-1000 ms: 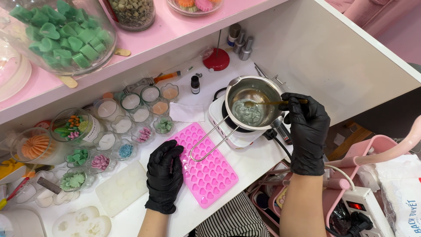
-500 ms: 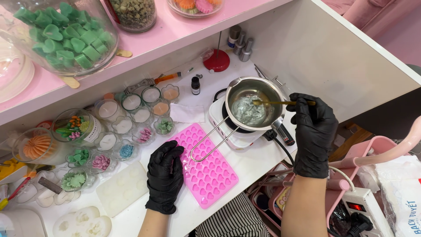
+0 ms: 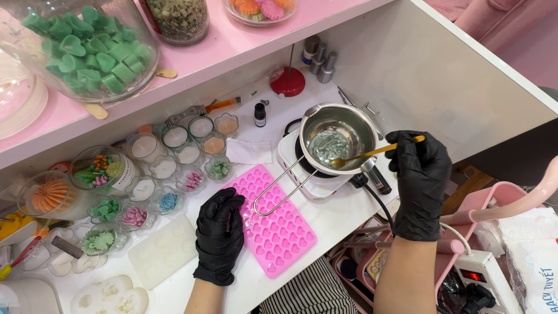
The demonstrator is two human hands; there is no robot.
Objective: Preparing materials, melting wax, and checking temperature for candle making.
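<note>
Right hand [image 3: 419,180] grips a gold spoon [image 3: 372,153] dipping into the steel pot [image 3: 336,138] of clear melt; beside the pot, left hand [image 3: 220,232] rests flat, empty, on the pink heart mould [image 3: 273,224].

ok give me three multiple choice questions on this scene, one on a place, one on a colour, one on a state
1. Where does the left hand rest?
A. on the pot handle
B. beside the pink mould, touching its edge
C. on the shelf

2. What colour are the gloves?
A. black
B. blue
C. white

3. What is the right hand doing?
A. hanging free
B. gripping the cord
C. holding a yellow stick whose tip sits in the pot

Answers: 1 B, the glove lies on the white table at the mould's left edge. 2 A, both gloves are black. 3 C, the fingers pinch the stick and its far end reaches into the pot on the hotplate.
</note>
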